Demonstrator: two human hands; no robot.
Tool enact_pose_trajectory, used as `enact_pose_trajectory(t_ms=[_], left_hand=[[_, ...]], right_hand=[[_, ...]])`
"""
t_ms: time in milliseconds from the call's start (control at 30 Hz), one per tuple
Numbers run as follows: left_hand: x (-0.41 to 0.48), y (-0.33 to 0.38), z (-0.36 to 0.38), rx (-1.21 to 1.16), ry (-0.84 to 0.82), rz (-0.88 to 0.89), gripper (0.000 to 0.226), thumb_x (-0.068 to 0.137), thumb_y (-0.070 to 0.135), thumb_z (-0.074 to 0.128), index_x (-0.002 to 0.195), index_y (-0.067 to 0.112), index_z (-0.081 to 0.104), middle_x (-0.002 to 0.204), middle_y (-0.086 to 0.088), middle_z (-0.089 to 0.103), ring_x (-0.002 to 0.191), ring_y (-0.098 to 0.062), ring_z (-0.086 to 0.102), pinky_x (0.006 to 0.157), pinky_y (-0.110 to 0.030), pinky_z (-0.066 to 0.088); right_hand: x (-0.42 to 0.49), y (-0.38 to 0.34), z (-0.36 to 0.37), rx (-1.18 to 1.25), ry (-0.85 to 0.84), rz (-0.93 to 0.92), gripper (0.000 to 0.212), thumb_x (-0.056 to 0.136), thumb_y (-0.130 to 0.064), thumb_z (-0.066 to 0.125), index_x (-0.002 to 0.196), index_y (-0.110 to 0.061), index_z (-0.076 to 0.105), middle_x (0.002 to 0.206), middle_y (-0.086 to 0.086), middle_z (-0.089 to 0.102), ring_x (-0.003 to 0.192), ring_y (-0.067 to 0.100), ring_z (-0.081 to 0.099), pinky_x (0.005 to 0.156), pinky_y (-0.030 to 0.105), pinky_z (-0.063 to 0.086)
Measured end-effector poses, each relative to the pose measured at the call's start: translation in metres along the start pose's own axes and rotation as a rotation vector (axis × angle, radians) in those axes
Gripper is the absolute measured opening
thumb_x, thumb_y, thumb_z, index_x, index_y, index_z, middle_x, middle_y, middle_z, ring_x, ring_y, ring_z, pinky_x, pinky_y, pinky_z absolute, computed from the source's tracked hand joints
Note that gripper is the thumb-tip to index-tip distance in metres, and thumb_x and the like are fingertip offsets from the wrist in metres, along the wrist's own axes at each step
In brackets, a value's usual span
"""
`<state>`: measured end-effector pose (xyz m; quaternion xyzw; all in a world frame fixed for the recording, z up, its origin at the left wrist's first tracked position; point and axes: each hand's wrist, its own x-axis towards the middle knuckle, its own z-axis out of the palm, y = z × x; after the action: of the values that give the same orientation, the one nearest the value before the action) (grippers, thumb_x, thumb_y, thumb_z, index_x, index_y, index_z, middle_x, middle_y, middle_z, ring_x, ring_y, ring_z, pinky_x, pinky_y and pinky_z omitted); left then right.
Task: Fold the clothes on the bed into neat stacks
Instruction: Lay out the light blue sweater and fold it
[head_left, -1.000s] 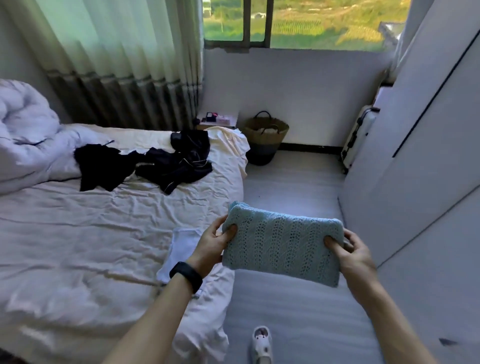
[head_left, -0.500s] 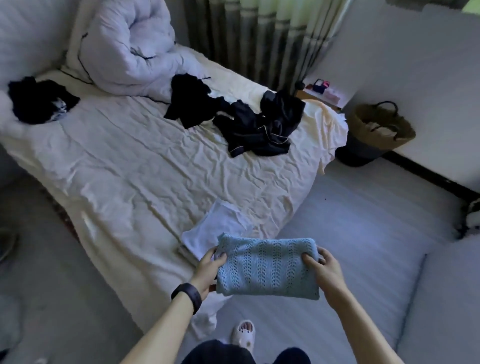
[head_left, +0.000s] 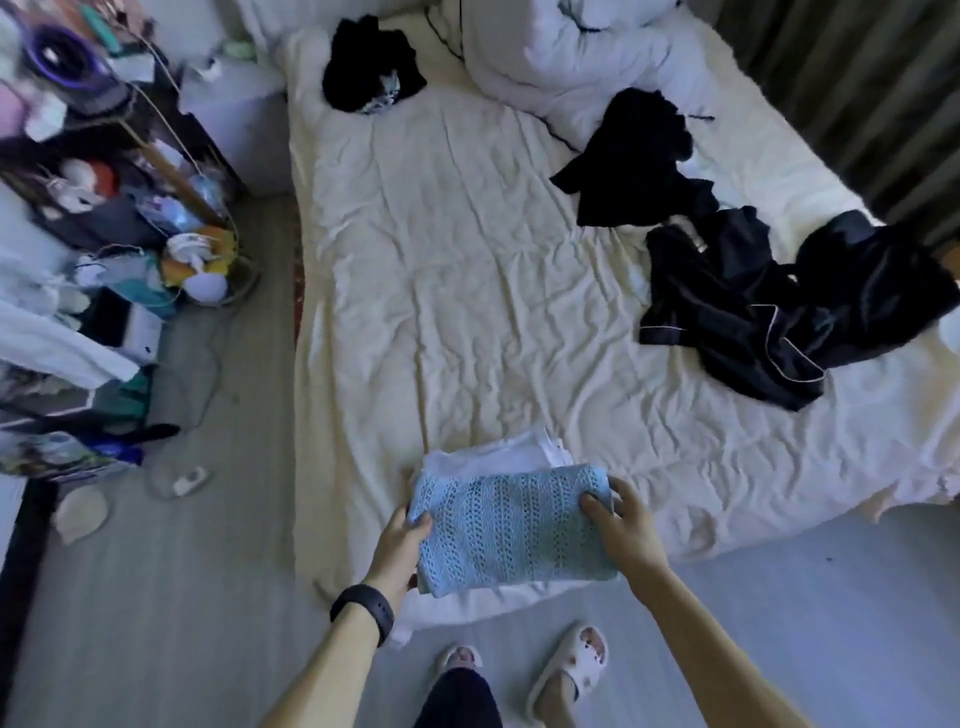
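Both hands grip the folded blue knit (head_left: 509, 525): the left hand (head_left: 402, 538) pinches its left edge, the right hand (head_left: 621, 525) its right edge. The knit overlaps the near part of the white folded garment (head_left: 498, 457). That garment lies at the bed (head_left: 467, 260) edge, so a knit released off-centre could slide off it to the floor or spring open.

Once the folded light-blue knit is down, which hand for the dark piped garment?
Right. The right hand holds the folded light-blue knitted sweater on the side nearer the dark white-piped garment; the left hand would likely need to cross the body.
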<state>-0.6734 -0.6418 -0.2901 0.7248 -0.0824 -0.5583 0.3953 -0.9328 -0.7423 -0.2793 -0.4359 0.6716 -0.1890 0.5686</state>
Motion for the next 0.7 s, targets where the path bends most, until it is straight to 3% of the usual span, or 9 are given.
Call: enact_pose_trajectory(t_ms=[100,200,233,300,367,500,567,633,700], left_hand=[[0.024,-0.003,0.006,-0.016,0.099,0.012,0.024,0.103,0.017,0.052,0.126,0.020,0.057,0.117,-0.006,0.069,0.107,-0.025,0.067,0.090,-0.049,0.055],[0.055,-0.012,0.006,-0.045,0.167,0.028,0.022,0.102,0.021,0.054,0.123,0.024,0.058,0.116,-0.003,0.068,0.107,-0.024,0.066,0.094,-0.050,0.053],[0.068,-0.015,0.006,-0.046,0.167,0.029,0.021,0.102,0.021,0.054,0.122,0.024,0.058,0.116,-0.003,0.069,0.107,-0.024,0.066,0.094,-0.049,0.054],[0.096,-0.026,0.006,0.001,0.143,0.030,0.024,0.102,0.023,0.055,0.125,0.019,0.058,0.117,-0.005,0.069,0.110,-0.026,0.066,0.094,-0.048,0.054],[0.122,-0.041,0.008,0.069,0.111,0.017,0.027,0.102,0.026,0.055,0.128,0.021,0.056,0.118,-0.001,0.069,0.112,-0.024,0.065,0.093,-0.045,0.054],[0.148,-0.057,0.013,0.116,0.124,0.021,0.037,0.097,0.041,0.059,0.130,0.029,0.050,0.122,0.004,0.064,0.116,-0.023,0.062,0.096,-0.041,0.051],[0.142,-0.058,0.016,0.241,0.281,0.145,0.059,0.090,0.052,0.061,0.138,0.022,0.046,0.130,0.000,0.060,0.121,-0.023,0.057,0.095,-0.035,0.048],[0.127,-0.062,0.023,0.605,0.521,0.399,0.068,0.090,0.053,0.059,0.143,0.012,0.045,0.140,-0.011,0.052,0.127,-0.029,0.048,0.103,-0.041,0.041],[0.110,-0.063,0.039,0.899,0.528,0.642,0.067,0.091,0.054,0.054,0.145,0.015,0.045,0.148,-0.014,0.044,0.135,-0.032,0.042,0.106,-0.047,0.036]], right_hand=[[0.042,-0.012,0.012,-0.039,-0.036,-0.056,0.026,0.097,-0.014,0.067,0.121,-0.020,0.061,0.110,0.008,0.071,0.091,0.015,0.065,0.072,0.022,0.049],[0.082,-0.009,0.027,-0.125,-0.071,-0.087,0.031,0.098,-0.019,0.066,0.128,-0.020,0.061,0.104,-0.002,0.068,0.088,0.005,0.063,0.061,0.007,0.044],[0.096,-0.005,0.032,-0.144,-0.092,-0.078,0.033,0.099,-0.021,0.065,0.131,-0.020,0.060,0.105,-0.002,0.068,0.089,0.005,0.063,0.064,0.009,0.047],[0.124,0.009,0.042,-0.213,-0.121,-0.025,0.040,0.101,-0.027,0.062,0.139,-0.019,0.056,0.117,0.004,0.067,0.102,0.020,0.065,0.086,0.029,0.054],[0.149,0.027,0.049,-0.321,-0.134,0.014,0.044,0.102,-0.032,0.058,0.144,-0.019,0.053,0.128,0.010,0.064,0.118,0.031,0.060,0.101,0.043,0.048],[0.171,0.054,0.058,-0.465,-0.122,0.037,0.047,0.103,-0.043,0.051,0.141,-0.016,0.054,0.127,0.021,0.059,0.119,0.039,0.058,0.102,0.042,0.045],[0.160,0.062,0.057,-0.470,-0.048,-0.016,0.060,0.100,-0.052,0.054,0.151,-0.020,0.045,0.138,0.017,0.051,0.123,0.033,0.058,0.104,0.037,0.041],[0.136,0.064,0.053,-0.495,0.101,-0.194,0.072,0.096,-0.062,0.052,0.153,-0.018,0.042,0.147,0.013,0.044,0.132,0.030,0.050,0.110,0.038,0.036],[0.114,0.063,0.053,-0.613,0.216,-0.438,0.070,0.096,-0.061,0.048,0.149,-0.015,0.045,0.150,0.013,0.044,0.138,0.032,0.042,0.111,0.043,0.033]])
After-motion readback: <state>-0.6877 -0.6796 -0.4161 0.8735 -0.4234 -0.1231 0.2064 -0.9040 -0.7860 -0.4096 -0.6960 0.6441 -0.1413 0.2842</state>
